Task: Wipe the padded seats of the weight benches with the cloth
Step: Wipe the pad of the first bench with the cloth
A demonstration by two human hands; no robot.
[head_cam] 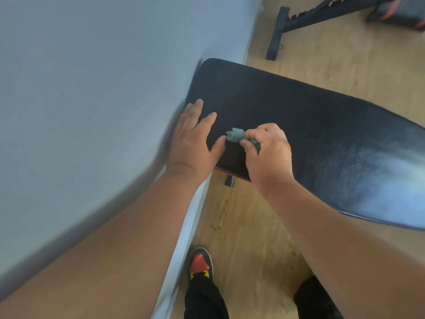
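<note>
At 6 o'clock, nearest you, your own shoe (200,263) and dark trouser legs stand on the pale wood floor (253,226). Your two bare forearms reach up from there toward the middle of the view.

Your right hand (268,153) is clenched around a small bunched teal cloth (236,135), with a tuft poking out toward 9 o'clock. It sits on the near corner of the black padded seat (287,116). Your left hand (195,139) lies just beside it at 9 o'clock, open and flat, fingers spread, palm down on the pad's end by the wall (92,88); its thumb nearly touches the cloth. It holds nothing.

The seat's long axis runs from that wall end, at about 10 o'clock, out toward 4 o'clock, where light glares on the surface. So nearly all the unwiped length appears to lie to the right of your cloth hand, and the right hand is the nearer one for that sweep.

Farthest off, at 1 o'clock, a second bench (345,12) with red-trimmed padding stands well apart on the floor.
</note>
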